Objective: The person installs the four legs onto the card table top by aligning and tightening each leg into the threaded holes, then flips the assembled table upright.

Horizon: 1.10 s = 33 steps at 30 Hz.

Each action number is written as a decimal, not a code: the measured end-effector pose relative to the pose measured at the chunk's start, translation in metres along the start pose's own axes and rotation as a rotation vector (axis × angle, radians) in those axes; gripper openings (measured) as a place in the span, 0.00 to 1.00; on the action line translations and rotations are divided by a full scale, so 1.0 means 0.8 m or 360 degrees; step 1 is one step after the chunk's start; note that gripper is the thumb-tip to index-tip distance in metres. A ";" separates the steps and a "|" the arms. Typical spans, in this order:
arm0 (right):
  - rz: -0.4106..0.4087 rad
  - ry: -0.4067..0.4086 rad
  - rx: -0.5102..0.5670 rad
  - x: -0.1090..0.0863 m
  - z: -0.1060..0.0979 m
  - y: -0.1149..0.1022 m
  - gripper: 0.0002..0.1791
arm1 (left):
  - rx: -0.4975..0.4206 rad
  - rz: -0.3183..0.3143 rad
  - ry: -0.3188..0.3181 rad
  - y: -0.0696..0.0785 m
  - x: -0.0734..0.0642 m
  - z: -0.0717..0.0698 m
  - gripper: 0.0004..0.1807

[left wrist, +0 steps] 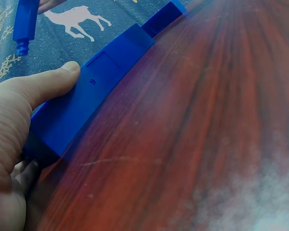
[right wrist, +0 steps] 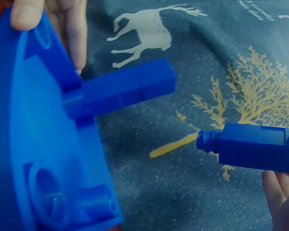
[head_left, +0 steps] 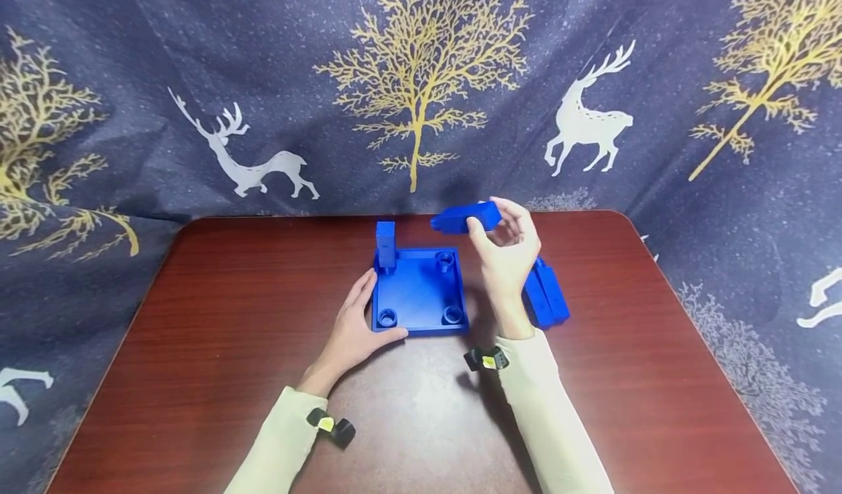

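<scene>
A blue square tray-like base [head_left: 421,293] lies on the table, with round threaded sockets at its corners. My left hand [head_left: 354,326] grips its near left corner, thumb along the front wall [left wrist: 94,89] and fingers at the left side. One blue square leg [head_left: 386,242] stands upright in the far left corner. Above and beyond the base's far right corner, my right hand [head_left: 511,260] holds another blue leg [head_left: 463,218] between thumb and fingers. That leg's threaded end [right wrist: 208,141] points left, apart from the base.
Two more blue legs [head_left: 546,295] lie side by side on the reddish wooden table [head_left: 263,297], right of the base and partly behind my right wrist. A dark cloth [head_left: 263,99] with deer and trees hangs behind the table's far edge.
</scene>
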State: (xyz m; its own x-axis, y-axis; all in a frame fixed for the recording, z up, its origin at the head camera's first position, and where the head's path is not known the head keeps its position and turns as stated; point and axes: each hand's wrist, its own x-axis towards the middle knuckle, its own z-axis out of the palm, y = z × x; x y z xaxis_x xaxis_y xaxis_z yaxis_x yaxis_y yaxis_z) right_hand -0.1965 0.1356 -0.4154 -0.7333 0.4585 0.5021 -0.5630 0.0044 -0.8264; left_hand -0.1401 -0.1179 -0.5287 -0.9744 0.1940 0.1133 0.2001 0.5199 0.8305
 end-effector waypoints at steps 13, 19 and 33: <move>0.0129 -0.0216 -0.0426 -0.003 -0.009 0.035 0.25 | -0.0009 0.0001 0.0006 -0.001 0.000 0.001 0.69; 0.0116 -0.0326 -0.0530 -0.004 -0.012 0.040 0.23 | -0.0013 0.0000 0.0006 -0.002 0.000 0.001 0.70; 0.0057 -0.0507 -0.0670 -0.003 -0.012 0.055 0.24 | 0.0000 -0.0006 -0.0001 -0.004 0.001 0.000 0.70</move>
State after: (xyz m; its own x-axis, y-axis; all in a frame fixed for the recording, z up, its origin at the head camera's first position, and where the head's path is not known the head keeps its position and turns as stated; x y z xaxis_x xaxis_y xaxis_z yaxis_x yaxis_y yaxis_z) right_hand -0.2157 0.1429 -0.4551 -0.8657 0.1727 0.4699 -0.3815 0.3803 -0.8426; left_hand -0.1414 -0.1195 -0.5315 -0.9751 0.1929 0.1098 0.1965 0.5204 0.8310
